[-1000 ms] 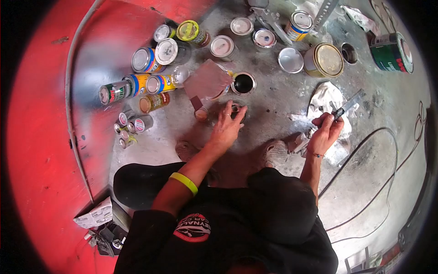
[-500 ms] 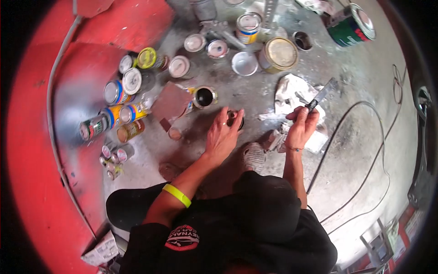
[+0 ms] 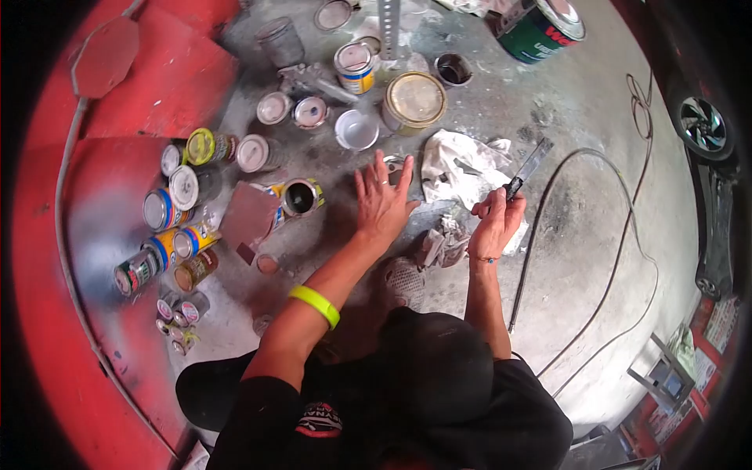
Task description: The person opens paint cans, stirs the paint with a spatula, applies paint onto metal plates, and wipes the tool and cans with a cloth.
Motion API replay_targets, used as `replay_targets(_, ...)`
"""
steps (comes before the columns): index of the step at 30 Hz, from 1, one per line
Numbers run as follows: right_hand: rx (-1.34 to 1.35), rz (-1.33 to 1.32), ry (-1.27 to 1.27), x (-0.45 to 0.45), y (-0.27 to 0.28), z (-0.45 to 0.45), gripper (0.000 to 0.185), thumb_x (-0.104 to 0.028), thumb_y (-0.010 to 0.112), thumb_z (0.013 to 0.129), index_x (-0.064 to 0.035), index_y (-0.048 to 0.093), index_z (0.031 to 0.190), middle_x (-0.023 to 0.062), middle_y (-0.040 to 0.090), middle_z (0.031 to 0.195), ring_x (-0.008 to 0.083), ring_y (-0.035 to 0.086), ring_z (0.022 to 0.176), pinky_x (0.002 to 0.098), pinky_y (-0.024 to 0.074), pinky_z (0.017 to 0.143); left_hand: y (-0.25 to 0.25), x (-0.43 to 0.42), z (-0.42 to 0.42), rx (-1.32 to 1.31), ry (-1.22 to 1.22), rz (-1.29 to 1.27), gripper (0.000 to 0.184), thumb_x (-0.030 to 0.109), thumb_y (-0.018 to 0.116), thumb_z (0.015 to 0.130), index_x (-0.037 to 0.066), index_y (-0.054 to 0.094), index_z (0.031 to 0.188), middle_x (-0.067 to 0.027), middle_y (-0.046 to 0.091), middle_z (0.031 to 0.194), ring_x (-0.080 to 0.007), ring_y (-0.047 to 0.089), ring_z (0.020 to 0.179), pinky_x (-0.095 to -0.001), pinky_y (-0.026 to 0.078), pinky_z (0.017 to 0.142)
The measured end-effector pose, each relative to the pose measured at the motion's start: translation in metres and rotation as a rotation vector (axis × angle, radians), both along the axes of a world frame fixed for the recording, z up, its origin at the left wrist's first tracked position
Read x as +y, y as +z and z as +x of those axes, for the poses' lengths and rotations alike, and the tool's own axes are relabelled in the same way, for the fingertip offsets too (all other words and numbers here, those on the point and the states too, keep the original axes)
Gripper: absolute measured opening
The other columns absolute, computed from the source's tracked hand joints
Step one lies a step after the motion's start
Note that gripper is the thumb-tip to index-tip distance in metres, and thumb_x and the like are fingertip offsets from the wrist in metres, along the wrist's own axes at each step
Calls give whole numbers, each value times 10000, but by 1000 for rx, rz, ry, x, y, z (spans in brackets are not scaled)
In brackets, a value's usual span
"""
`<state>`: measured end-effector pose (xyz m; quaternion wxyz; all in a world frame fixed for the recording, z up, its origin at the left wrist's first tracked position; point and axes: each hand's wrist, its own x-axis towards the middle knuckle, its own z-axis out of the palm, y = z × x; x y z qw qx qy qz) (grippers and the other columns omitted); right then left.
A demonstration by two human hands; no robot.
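Note:
My left hand, palm down with its fingers spread, is over a small round can that shows between the fingers. Most of the can is hidden, and I cannot tell whether the fingers touch it. In my right hand the fingers are closed on the dark handle of a putty knife, its flat metal blade pointing up and away. A crumpled white rag lies on the floor between the two hands. Left of my left hand stands an opened can with a dark inside, beside a flat brownish sheet.
Several paint cans cluster on the left near a red panel. A white tub and a large lidded can stand ahead. A green can lies tilted at the top right. A hose curves over the floor at right.
The view has shifted. My left hand has moved forward and right with the small can, toward the rag, and its fingers have spread. My right hand still holds the putty knife.

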<state>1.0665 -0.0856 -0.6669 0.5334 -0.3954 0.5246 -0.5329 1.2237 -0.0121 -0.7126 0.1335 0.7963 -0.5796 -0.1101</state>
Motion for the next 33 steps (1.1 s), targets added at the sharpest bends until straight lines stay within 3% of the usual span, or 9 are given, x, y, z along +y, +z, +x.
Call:
replay_targets(3,301,26,-34,-16,-17,-12,181,-155,631,948,-3,552,1007,-17,550,812,53,459,670,222,411,616,22,5,-5,56,-44,-259,831,336,772,762,133,386,1469,-302,318,1434,-458,436,1232,-553,326,1059)
replay_targets(8,218,131,-53,-39,-28,-13,156,-121,686,907,-30,641,1026,-62,545,692,19,408,543,214,309,464,27,-46,-26,214,-246,-247,347,65,543,874,31,611,1212,-127,536,1240,-309,582,1053,-433,486,891)
replay_targets(12,71,105,-79,-43,-21,-7,128,-116,658,930,-75,632,1048,-84,494,640,0,345,459,201,230,383,-13,-123,-37,-56,-159,30,351,102,566,862,-21,606,1189,-191,554,1248,-322,606,1055,-405,554,819)
replay_targets(15,84,94,-52,-40,-28,-17,129,-119,655,931,-68,632,1047,-78,499,662,0,344,459,200,226,381,-14,-134,-26,16,-432,291,322,117,600,809,22,661,1110,-157,631,1169,-312,643,1016,-424,570,772)
replay_targets(19,175,123,-60,-38,-27,-25,134,-162,660,930,-62,639,1015,-93,394,606,3,308,469,204,240,404,-30,-120,-37,81,-334,155,247,123,596,805,34,669,1024,-146,669,1065,-297,673,927,-414,576,737)
replay_targets(24,141,106,-60,-38,-28,-26,107,-134,642,941,-63,613,1015,-85,435,652,-5,313,495,199,214,413,-31,-104,-52,176,-260,65,192,112,574,823,42,655,983,-149,670,1053,-294,678,927,-391,577,731)
replay_targets(27,139,111,-53,-38,-22,-21,92,-135,642,942,-64,618,995,-82,439,649,-2,322,497,202,222,412,-31,-102,-53,225,-259,155,221,210,580,882,36,690,964,-160,642,1130,-310,679,936,-418,570,747)
replay_targets(30,119,85,-61,-40,-26,-27,94,-137,650,937,-55,625,976,-81,439,632,8,336,492,200,239,411,-21,-102,-43,275,-246,5,507,503,565,894,32,753,878,-193,610,1185,-350,623,1063,-491,518,859)
replay_targets(33,135,97,-83,-38,-25,-27,101,-146,652,935,-56,623,972,-82,430,627,5,322,485,201,233,412,-5,-106,-30,91,-304,-109,503,499,562,899,29,738,932,-190,580,1222,-359,593,1105,-493,502,893)
